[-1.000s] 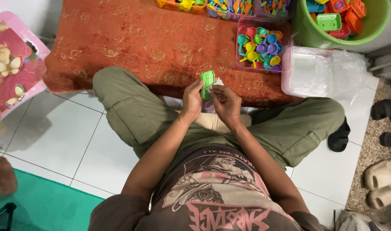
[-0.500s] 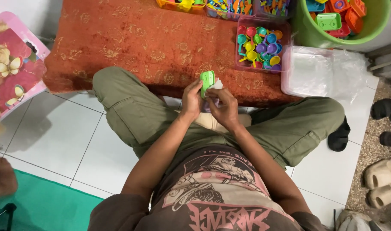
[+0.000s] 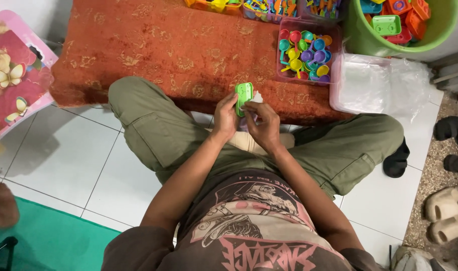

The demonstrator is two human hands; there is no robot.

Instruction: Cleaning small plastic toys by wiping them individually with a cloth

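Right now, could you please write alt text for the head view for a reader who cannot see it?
Seen from above, a person sitting cross-legged on white tiles holds a small green plastic piece in the left hand, with the right hand against it holding something white. Ahead lie an orange patterned cloth, a tray of colourful spoons and a green tub.

The small green plastic piece (image 3: 243, 97), rectangular with rounded corners, stood upright above the lap, touching a small white object (image 3: 256, 98) just beside it on the right.
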